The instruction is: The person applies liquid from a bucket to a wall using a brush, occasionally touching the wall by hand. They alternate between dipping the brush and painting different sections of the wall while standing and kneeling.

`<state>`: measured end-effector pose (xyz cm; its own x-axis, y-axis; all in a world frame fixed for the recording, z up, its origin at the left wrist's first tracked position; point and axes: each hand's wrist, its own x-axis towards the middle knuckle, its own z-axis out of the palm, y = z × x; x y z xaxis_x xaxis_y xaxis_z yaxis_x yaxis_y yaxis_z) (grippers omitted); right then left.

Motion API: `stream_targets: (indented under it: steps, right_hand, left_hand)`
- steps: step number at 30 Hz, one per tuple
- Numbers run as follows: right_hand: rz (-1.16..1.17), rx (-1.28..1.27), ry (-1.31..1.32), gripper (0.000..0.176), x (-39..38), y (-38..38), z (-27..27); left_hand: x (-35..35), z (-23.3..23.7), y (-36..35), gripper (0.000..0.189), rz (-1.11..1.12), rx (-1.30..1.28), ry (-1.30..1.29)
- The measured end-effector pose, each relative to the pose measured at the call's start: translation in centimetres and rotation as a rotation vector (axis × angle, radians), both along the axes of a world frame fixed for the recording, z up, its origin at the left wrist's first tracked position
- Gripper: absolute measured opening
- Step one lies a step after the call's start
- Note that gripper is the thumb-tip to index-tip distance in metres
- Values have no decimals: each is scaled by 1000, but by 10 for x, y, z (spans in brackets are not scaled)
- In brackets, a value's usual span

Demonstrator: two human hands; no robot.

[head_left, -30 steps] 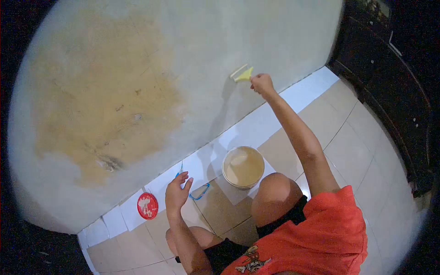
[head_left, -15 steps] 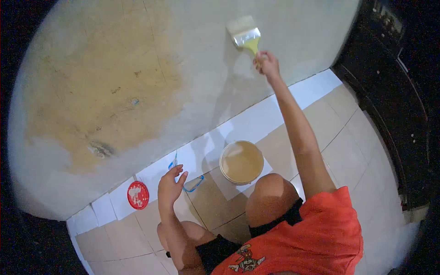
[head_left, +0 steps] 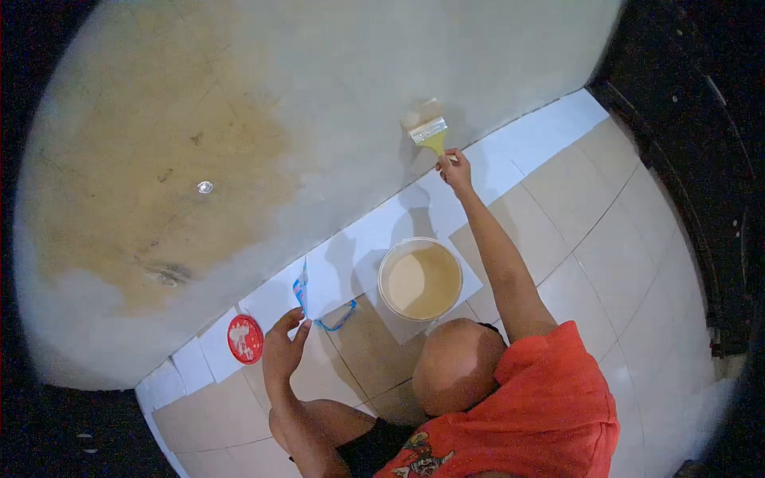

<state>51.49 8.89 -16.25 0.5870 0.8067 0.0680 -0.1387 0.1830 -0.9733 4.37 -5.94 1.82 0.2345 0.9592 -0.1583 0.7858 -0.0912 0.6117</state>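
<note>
By the wall [head_left: 343, 88], the right grip [head_left: 454, 169] is shut on the brush [head_left: 429, 131]. Press softly, with the hairs flat, and make long, slow, even strokes. The brush pokes out past the fingers. Lower than this grip, near the knee [head_left: 458, 366], is the pot [head_left: 380, 280]. The left grip [head_left: 284, 346] is bent, but I cannot tell if it holds anything.

Right hand [head_left: 454, 170] holds brush [head_left: 431, 135] (yellow-handled)
</note>
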Motion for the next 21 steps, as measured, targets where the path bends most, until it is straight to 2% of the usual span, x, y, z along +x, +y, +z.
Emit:
stream_targets:
  steps: [7, 10, 12, 13, 15, 16, 17, 19, 21]
  right_hand:
    - [-25, -32, -6, 15, 1, -2, -42]
    - [-77, -44, -82, 13, 5, -8, -73]
    - [-130, -150, -200, 13, 7, -22, -97]
    - [-131, -145, -196, 13, 3, -33, -84]
    - [-148, -520, -289, 17, 1, -55, -65]
    - [-255, -616, -519, 22, 0, -53, -66]
    - [-258, -620, -519, 22, 2, -53, -62]
    - [-209, -596, -380, 21, -13, -58, -4]
    - [-266, -589, -499, 21, -15, -33, 10]
  left_hand:
    - [10, -1, 3, 33, -7, -7, 38]
    - [12, -4, 4, 34, -18, -12, 42]
    - [13, -4, 3, 35, -22, -14, 50]
    - [15, -2, 1, 35, -16, -10, 69]
    - [15, 0, 2, 35, -12, -4, 91]
    - [15, -1, 2, 34, -7, -1, 74]
    - [15, -2, 1, 33, -3, 1, 54]
    - [15, -3, 4, 33, -17, -7, 45]
    - [18, -1, 5, 33, -28, -9, 31]
